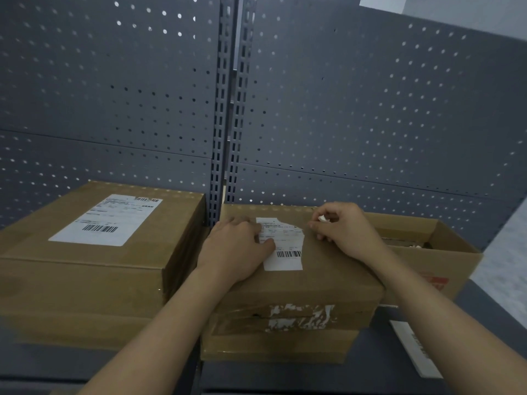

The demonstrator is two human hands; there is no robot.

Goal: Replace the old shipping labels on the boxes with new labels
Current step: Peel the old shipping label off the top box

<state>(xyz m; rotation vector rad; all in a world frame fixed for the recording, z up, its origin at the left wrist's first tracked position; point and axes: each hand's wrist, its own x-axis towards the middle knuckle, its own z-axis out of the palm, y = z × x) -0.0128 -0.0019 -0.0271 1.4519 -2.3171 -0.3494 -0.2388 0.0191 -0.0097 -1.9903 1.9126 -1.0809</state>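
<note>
My left hand lies flat on the brown cardboard box at the middle of the dark grey shelf. Its fingers are straight and press on the part-torn white shipping label. I judge this is to stop the box sliding toward the shelf's back edge while I peel.

My right hand sits just beside the label's ragged right edge. Its thumb and forefinger pinch a small white paper scrap, likely torn from that label, and the other fingers are curled.

The label's upper right part is gone and the barcode part is stuck down, so removal looks partway done.

Toward the shelf's left edge, a larger brown cardboard box carries a whole white label. Toward the right edge stands an open-topped cardboard box, perhaps for scraps. I cannot tell what it holds.
</note>
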